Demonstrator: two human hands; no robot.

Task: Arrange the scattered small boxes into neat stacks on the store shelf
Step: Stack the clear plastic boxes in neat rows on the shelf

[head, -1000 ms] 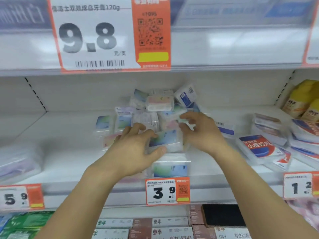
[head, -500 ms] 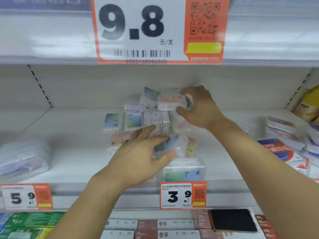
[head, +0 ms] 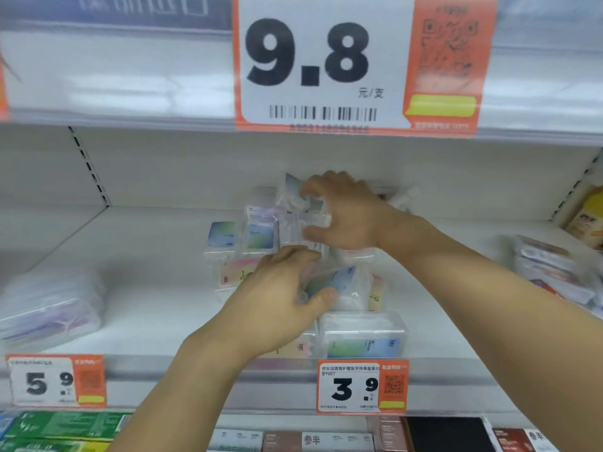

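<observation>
Several small clear boxes with pastel labels lie heaped on the white shelf (head: 156, 288). My left hand (head: 277, 298) grips a tilted blue-labelled box (head: 339, 282) near the front of the heap, thumb along its lower edge. My right hand (head: 346, 213) reaches deeper and curls round a clear box (head: 300, 203) at the top back of the pile. Two blue-green boxes (head: 241, 238) stand upright side by side at the left. A larger clear box (head: 362, 337) sits at the shelf's front edge, above the 3.9 price tag (head: 362, 386).
Clear packs (head: 49, 311) lie at the shelf's left, over a 5.9 tag (head: 55, 381). More packs (head: 551, 272) crowd the right side, with yellow bottles (head: 587, 220) behind. The upper shelf edge bears a big 9.8 tag (head: 326, 66). Boxed goods fill the shelf below.
My right hand rose from the middle of the heap to its top back and closed round a box there. My left hand kept its grip on the blue box. The view shifted closer.
</observation>
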